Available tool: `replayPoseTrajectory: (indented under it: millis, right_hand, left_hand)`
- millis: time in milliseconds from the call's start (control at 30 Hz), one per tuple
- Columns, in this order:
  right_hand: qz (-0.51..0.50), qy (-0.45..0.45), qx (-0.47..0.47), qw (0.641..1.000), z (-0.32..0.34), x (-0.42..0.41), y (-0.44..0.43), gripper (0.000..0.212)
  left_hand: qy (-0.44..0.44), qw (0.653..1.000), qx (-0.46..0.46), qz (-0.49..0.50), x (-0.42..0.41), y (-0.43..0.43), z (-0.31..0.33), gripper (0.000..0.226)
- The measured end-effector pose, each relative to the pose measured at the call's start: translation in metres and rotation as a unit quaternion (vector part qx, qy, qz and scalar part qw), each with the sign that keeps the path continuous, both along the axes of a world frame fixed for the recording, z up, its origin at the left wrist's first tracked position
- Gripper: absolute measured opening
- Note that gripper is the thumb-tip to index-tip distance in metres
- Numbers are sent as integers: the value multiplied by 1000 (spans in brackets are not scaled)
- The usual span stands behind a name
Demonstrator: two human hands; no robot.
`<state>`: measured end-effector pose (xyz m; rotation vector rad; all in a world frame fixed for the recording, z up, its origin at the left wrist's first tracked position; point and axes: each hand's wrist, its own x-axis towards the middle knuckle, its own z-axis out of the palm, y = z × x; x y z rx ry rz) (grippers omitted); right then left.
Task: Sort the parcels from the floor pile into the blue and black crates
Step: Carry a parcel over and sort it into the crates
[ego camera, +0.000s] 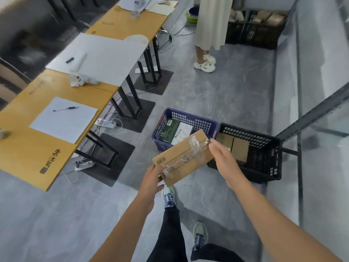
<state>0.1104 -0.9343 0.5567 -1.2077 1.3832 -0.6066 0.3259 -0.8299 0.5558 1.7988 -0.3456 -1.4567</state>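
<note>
two hands hold the taped cardboard parcel (183, 156), left hand (151, 178) curled round its near corner, right hand (222, 159) pinching its far end, blue crate (190, 115) just past the fingertips, black crate (264, 140) beside the right fingers, so best choose one, lower level, release low.

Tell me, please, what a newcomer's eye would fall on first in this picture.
First, the tape-wrapped cardboard parcel, held mid-frame by the left hand at its near corner and the right hand at its far end. Just beyond it on the grey floor sit the blue crate, holding a green box, and to its right the black crate with brown parcels.
</note>
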Motion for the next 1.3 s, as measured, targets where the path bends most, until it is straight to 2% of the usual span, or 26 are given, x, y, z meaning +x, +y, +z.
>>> replayPoseTrajectory:
  millis: [300, 433, 600, 767, 900, 1167, 1300]
  right_hand:
    - [-73, 34, 31, 996, -26, 28, -122, 53]
    - [-93, 35, 57, 993, -41, 34, -168, 53]
    - [-89, 36, 96, 991, -71, 40, -226, 49]
    - [-93, 42, 128, 986, -134, 32, -290, 47]
    - [-48, 79, 140, 986, -190, 22, -337, 47]
    - [30, 181, 125, 975, -332, 25, -401, 49]
    - [-8, 174, 147, 974, -416, 37, -424, 46]
  left_hand:
    - [107, 993, 33, -26, 29, -142, -44, 32]
    - [179, 982, 67, 0, 32, -183, -62, 32]
    - [210, 969, 125, 25, 24, -228, -90, 29]
    - [225, 957, 163, 82, 1, -279, -135, 42]
    - [242, 942, 197, 128, -20, -324, -182, 25]
    - [264, 905, 256, 214, -42, -384, -308, 28]
    - [255, 898, 277, 225, -43, -407, -387, 51]
